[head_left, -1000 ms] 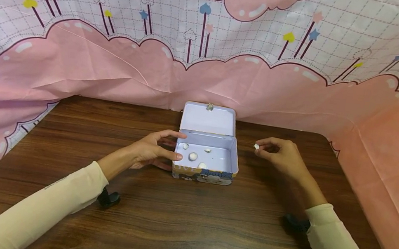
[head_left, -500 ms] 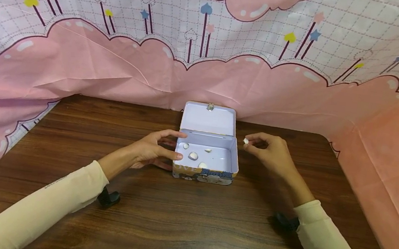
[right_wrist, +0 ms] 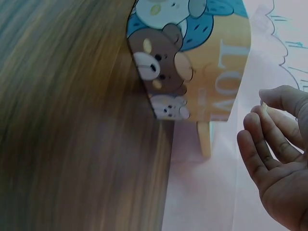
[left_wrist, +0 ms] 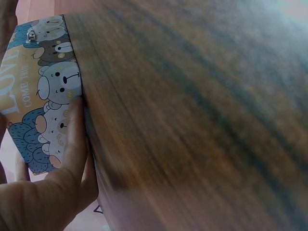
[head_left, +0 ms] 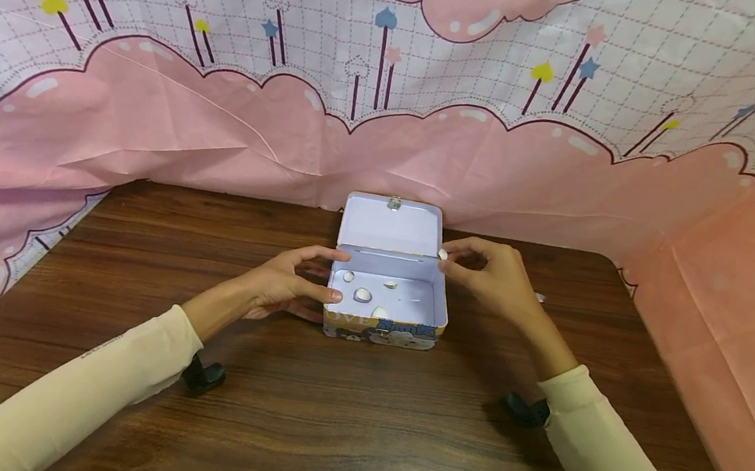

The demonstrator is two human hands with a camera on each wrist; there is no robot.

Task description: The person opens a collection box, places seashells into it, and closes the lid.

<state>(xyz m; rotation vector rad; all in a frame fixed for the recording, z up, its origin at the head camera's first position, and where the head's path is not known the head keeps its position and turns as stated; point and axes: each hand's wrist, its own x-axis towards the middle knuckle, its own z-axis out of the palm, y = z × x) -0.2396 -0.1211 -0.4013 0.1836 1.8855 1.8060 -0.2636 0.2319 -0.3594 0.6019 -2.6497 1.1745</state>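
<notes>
At the tin's (head_left: 412, 339) two o'clock, your right fingers (head_left: 465, 245) pinch a white piece (head_left: 443, 255), left fingers (head_left: 321, 252) spread; only head view sees inside.

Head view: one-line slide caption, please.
Left hand touches an open tin box with small white pieces inside; right hand pinches another white piece by its far right corner.

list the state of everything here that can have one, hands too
tin box: open, upright on the table
lid: raised, leaning back
clasp: unfastened, on the lid's edge
four white pieces: loose inside the box
held white piece: pinched in fingers, not inside the box
left hand: touching the box's side
right hand: pinching the held piece
backdrop: creased
</notes>
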